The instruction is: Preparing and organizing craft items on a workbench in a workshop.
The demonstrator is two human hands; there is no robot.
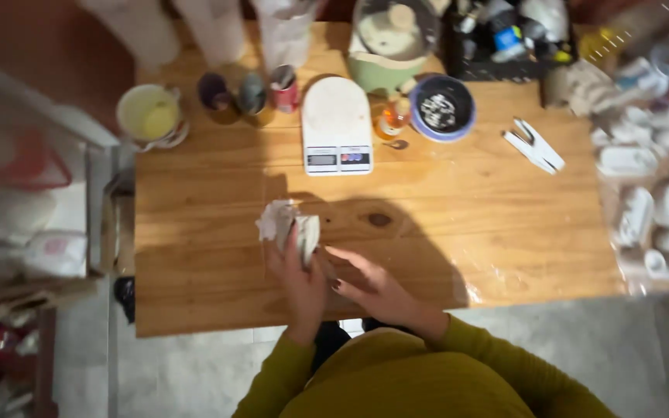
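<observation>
Two hands over the bench [505,232]: left hand [300,282] fingers clamped on crumpled paper wad [288,224], right hand [369,282] fingers apart, steadying at four o'clock.

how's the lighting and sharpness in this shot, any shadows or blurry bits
Head view: warm light falls on the wooden table; a dark shadow spreads around the left hand, which grips a crumpled pale wad, and the right hand. The white kitchen scale is fairly clear. The right edge smears with blur, the left edge is dim, and there is some glare near the table's front right corner.
</observation>
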